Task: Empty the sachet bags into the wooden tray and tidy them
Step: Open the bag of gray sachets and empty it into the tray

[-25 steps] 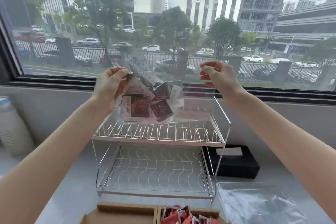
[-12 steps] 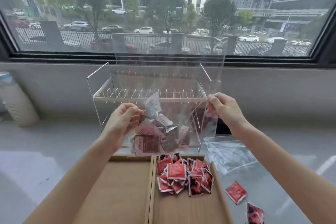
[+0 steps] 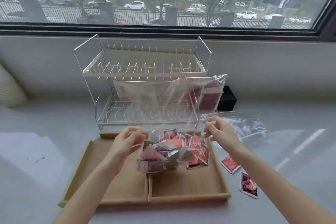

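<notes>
Over the wooden tray [image 3: 189, 187] on the bench, I've brought the clear sachet bag [image 3: 171, 111] down from window height; its sachets [image 3: 163, 152] now sag into the right compartment, so tipping can start. My left hand [image 3: 125, 143] and right hand [image 3: 220, 132] each pinch an edge. Through the film I can't tell bagged sachets from tray ones.

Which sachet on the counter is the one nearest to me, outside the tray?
Find the wooden tray in front of the wire dish rack. Just off its right side, two red sachets lie loose on the grey counter. The nearest sachet is the lower one, closer to the right forearm, showing a dark patterned face, unlike the plainer red sachet above it.
</notes>
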A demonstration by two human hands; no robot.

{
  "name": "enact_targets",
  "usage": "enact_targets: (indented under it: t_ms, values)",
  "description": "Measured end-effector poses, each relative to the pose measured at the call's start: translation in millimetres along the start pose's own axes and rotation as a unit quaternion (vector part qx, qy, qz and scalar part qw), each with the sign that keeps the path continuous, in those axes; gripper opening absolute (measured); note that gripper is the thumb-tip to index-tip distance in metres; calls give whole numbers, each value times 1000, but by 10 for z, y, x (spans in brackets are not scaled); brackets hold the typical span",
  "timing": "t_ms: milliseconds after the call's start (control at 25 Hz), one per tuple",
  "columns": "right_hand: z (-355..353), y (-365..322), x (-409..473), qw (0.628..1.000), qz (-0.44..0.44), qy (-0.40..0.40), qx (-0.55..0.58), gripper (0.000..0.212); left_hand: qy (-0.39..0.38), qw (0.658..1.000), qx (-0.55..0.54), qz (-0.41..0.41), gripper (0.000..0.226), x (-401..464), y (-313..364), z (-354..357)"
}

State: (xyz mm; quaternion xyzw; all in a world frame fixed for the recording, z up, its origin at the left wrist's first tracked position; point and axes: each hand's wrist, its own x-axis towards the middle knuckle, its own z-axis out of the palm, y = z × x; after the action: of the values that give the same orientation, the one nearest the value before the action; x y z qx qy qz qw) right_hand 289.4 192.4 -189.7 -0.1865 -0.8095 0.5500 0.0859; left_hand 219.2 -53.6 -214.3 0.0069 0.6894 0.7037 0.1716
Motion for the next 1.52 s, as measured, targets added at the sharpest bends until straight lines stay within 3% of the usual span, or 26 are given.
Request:
enact_targets:
  t_ms: [280, 360, 600, 920, 1040, 1160, 1200, 1280, 1320, 1400, 1520]
  values:
    - [-18, 52, 39, 999, 29, 17, -9, 14, -7, 995, 59, 77, 9, 129, 129, -12]
    - [-20, 53, 49, 999, 30, 15, -6, 13, -5, 994, 38, 103, 20, 155, 211, 5]
    - [-133, -17, 91, 999, 19, 22, 14, 25, 6, 986, 22, 166, 9, 202, 378, 137]
    - [-321, -178, 207, 999, -19, 44, 21, 36, 43, 968, -21, 246, 14, 239, 690, 257]
    - [-408, -386, 297, 985, -81, 152, 34, 40, 27, 969, -15, 246, 15, 208, 695, 264]
    - [-458, -856, 331, 931, -255, 261, -17, 33, -3, 968, 9, 252, 17, 154, 720, 264]
    - [-444, -1041, 340, 917, -312, 244, -49, 30, -14, 966, 22, 258, 18, 139, 729, 265]
    - [-322, -1392, 359, 921, -352, 106, -129, 24, -31, 962, 48, 267, 20, 112, 744, 270]
    - [-214, -1528, 374, 922, -333, 11, -199, 22, -36, 961, 57, 269, 21, 101, 749, 274]
    - [16, -1687, 415, 887, -283, -151, -332, 25, -42, 958, 68, 275, 21, 91, 747, 271]
    - [237, -1728, 490, 834, -195, -320, -406, 34, -35, 953, 93, 285, 23, 90, 710, 240]
